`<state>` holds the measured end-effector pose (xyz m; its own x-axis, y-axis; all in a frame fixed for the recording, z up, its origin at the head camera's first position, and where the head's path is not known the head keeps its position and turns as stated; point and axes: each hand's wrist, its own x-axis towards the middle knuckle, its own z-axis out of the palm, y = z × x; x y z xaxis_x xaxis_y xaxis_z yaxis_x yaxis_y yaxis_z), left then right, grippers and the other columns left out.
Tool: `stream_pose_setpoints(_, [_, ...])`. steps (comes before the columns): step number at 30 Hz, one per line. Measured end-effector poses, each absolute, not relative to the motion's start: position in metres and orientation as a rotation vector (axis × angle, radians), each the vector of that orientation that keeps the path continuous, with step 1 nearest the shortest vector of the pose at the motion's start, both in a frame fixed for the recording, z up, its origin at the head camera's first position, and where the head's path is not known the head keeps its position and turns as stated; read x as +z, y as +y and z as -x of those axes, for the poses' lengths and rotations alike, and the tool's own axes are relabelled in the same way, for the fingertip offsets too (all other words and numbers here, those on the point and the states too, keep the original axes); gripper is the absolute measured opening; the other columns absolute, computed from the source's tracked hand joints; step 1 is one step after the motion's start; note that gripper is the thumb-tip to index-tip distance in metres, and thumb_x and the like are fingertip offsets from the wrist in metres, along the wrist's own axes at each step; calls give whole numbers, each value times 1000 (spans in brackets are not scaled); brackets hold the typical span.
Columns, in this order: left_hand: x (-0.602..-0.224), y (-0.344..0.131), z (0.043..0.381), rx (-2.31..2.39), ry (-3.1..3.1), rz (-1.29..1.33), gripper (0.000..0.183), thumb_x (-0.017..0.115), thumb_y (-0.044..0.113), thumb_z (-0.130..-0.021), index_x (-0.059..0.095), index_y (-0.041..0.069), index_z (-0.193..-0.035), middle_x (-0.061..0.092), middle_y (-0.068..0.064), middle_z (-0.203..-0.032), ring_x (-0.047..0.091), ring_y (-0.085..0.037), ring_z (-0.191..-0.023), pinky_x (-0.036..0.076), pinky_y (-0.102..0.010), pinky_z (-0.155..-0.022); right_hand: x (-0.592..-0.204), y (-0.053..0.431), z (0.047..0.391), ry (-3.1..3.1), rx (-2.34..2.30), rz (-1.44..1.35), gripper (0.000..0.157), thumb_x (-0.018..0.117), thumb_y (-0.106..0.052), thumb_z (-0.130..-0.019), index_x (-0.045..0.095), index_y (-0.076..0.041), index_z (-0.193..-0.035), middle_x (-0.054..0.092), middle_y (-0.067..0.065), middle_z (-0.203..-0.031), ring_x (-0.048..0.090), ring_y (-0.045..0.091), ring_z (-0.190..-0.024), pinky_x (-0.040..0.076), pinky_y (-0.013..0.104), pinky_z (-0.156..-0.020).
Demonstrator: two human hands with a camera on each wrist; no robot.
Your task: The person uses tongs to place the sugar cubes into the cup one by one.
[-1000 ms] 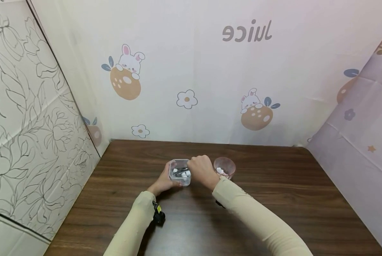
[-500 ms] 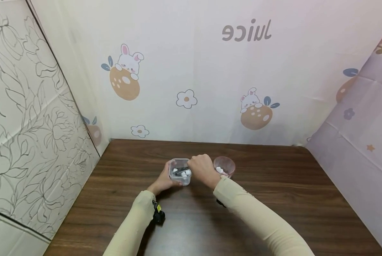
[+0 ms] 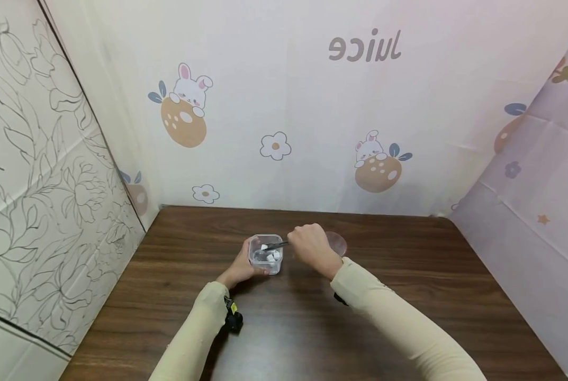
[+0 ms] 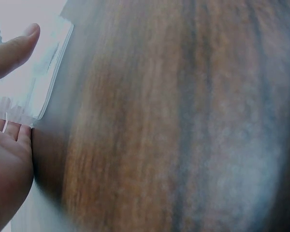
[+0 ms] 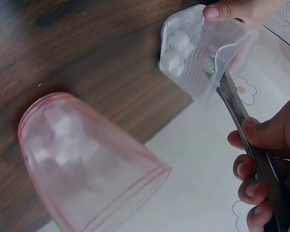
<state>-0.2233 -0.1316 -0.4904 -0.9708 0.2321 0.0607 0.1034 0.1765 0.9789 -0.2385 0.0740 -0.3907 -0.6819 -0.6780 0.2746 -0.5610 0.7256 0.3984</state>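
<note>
Right hand (image 3: 311, 245) grips dark tongs (image 5: 238, 108); left hand (image 3: 242, 266) holds clear container (image 5: 195, 79) by sides. White cubes (image 3: 270, 258) inside likely light, perhaps crumbly: best pinched gently across opposite faces.

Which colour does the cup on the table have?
The cup is see-through pink; the right wrist view shows it best.

You are stationed in a booth-like work area: a wood-grain tabletop (image 3: 398, 312) enclosed by a rabbit-print backdrop (image 3: 245, 79), a floral line-art sheet (image 3: 31, 159) at left and a pastel-print sheet (image 3: 536, 211) at right.
</note>
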Motion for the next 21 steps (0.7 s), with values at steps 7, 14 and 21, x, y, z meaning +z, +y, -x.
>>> stream_pose_setpoints(7, [-515, -132, 236, 1930, 2356, -318, 101, 82, -11, -57, 28, 1, -141, 39, -25, -138, 38, -42, -124, 24, -53, -106, -380, 90, 230, -2597, -371, -950, 38, 83, -31, -66, 51, -18, -50, 46, -3, -49, 41, 10, -42, 40, 30, -39])
stream_pose_setpoints(14, [-524, -133, 241, 1938, 2361, -325, 102, 83, -9, -55, 29, 3, -140, 39, -22, -139, 40, -39, -122, 26, -51, -105, -371, 110, 225, -2542, -290, -937, 41, 85, -24, -61, 46, -18, -48, 30, -7, -46, 24, 8, -43, 26, 26, -37])
stream_pose_setpoints(21, [-525, -134, 241, 1922, 2363, -291, 103, 85, -7, -56, 29, 7, -142, 39, -20, -140, 38, -37, -125, 25, -50, -106, -364, 124, 222, -2441, -170, -952, 49, 63, -2, -72, 23, -19, -52, 11, -7, -54, 10, 9, -50, 13, 24, -40])
